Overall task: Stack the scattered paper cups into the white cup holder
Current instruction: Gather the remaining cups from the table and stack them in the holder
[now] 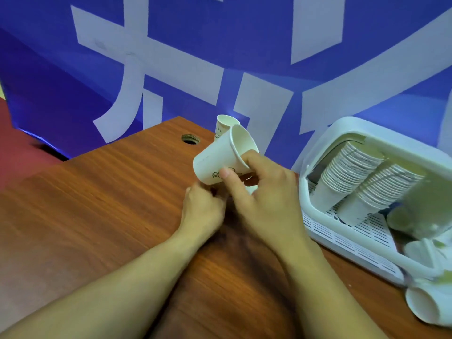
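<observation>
Paper cup in right hand — thumb and fingers pinch it near rim, cup tipped above tabletop, mouth up-right, base down-left. Left hand just under base, fingers curled; can't tell if gripping anything. White cup holder lies rightward, nearer right hand — its stacks lean same way as my cup.

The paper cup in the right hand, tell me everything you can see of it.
White paper cup with a rolled rim and a small dark line drawing on its side. It is tilted, mouth up and right, held above the wooden table. The right hand grips it: thumb on the wall by the drawing, fingers at the rim. The left hand is just under its base; contact unclear.
</observation>
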A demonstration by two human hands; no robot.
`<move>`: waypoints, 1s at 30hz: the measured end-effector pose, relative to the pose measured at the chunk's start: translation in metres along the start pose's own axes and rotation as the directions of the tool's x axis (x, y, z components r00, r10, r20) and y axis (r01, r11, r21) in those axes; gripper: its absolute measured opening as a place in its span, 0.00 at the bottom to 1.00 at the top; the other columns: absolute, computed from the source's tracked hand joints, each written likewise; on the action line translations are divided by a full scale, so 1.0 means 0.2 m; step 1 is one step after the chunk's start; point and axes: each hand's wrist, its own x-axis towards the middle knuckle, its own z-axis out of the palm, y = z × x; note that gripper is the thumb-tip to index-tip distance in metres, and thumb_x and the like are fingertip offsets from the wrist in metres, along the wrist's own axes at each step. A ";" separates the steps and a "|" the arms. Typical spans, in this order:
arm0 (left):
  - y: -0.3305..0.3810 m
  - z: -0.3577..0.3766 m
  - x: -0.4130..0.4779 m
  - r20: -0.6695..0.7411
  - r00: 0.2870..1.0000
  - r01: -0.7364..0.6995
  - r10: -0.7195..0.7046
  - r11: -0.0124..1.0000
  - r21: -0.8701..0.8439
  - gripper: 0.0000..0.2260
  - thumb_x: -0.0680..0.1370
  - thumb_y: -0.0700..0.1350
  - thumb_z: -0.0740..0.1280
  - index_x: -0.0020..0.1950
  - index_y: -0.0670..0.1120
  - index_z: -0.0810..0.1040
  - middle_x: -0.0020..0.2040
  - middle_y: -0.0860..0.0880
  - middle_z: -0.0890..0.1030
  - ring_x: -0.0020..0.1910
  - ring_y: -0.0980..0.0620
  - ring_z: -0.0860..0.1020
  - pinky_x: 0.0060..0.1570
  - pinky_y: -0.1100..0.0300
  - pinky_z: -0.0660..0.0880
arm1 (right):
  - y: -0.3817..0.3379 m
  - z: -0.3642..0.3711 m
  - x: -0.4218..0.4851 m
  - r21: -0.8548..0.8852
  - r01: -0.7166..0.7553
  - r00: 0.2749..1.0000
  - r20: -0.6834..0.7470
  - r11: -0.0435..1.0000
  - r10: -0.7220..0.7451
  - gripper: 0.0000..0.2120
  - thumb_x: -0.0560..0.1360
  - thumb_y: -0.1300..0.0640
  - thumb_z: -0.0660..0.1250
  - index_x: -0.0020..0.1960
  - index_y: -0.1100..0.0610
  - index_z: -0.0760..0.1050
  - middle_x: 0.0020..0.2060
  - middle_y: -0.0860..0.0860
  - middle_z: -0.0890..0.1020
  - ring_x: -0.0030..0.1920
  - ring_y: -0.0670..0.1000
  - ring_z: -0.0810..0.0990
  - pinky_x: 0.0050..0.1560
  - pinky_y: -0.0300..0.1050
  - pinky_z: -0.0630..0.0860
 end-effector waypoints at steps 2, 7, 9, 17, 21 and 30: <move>-0.01 0.01 0.01 0.008 0.997 -0.071 0.070 0.997 0.032 0.06 0.79 0.50 0.66 0.48 0.52 0.82 0.41 0.57 0.83 0.45 0.53 0.81 0.45 0.55 0.77 | 0.05 -0.09 -0.02 0.027 -0.042 0.998 -0.044 0.999 0.043 0.10 0.75 0.50 0.70 0.41 0.55 0.76 0.34 0.47 0.80 0.35 0.48 0.78 0.37 0.47 0.74; -0.01 0.03 0.01 0.002 0.976 -0.219 0.219 0.974 0.049 0.07 0.80 0.49 0.66 0.42 0.52 0.79 0.35 0.58 0.80 0.34 0.59 0.77 0.37 0.58 0.72 | 0.15 -0.24 -0.04 0.032 -0.124 0.984 -0.125 0.992 0.127 0.10 0.74 0.49 0.70 0.41 0.55 0.78 0.34 0.49 0.81 0.35 0.50 0.78 0.38 0.48 0.75; 0.02 0.03 -0.01 0.001 0.965 -0.262 0.262 0.964 0.052 0.07 0.80 0.48 0.66 0.41 0.52 0.78 0.34 0.59 0.79 0.33 0.61 0.75 0.36 0.62 0.70 | 0.20 -0.32 -0.05 0.002 -0.144 0.985 -0.095 0.990 0.144 0.09 0.75 0.50 0.70 0.42 0.55 0.79 0.34 0.48 0.81 0.36 0.50 0.78 0.38 0.49 0.75; 0.23 0.13 -0.16 -0.028 0.924 -0.382 0.381 0.924 -0.019 0.05 0.80 0.47 0.66 0.47 0.48 0.78 0.40 0.52 0.80 0.40 0.52 0.79 0.41 0.51 0.77 | 0.37 -0.64 -0.07 -0.101 -0.255 0.965 -0.088 0.962 0.247 0.11 0.76 0.49 0.67 0.40 0.56 0.77 0.33 0.49 0.81 0.38 0.54 0.78 0.41 0.51 0.75; 0.39 0.24 -0.19 -0.037 0.878 -0.478 0.477 0.879 -0.002 0.08 0.80 0.49 0.65 0.43 0.49 0.76 0.36 0.57 0.78 0.34 0.55 0.75 0.35 0.57 0.71 | 0.40 -0.75 -0.09 -0.126 -0.298 0.952 -0.108 0.946 0.286 0.13 0.78 0.49 0.65 0.39 0.55 0.77 0.32 0.49 0.81 0.37 0.51 0.77 0.41 0.49 0.75; 0.57 0.57 -0.20 -0.029 0.828 -0.554 0.560 0.825 0.115 0.12 0.79 0.55 0.58 0.47 0.51 0.77 0.38 0.53 0.78 0.37 0.49 0.75 0.38 0.51 0.72 | 0.49 -0.87 -0.13 -0.199 -0.416 0.905 -0.191 0.887 0.381 0.20 0.81 0.46 0.58 0.33 0.53 0.72 0.29 0.49 0.76 0.37 0.54 0.76 0.38 0.49 0.73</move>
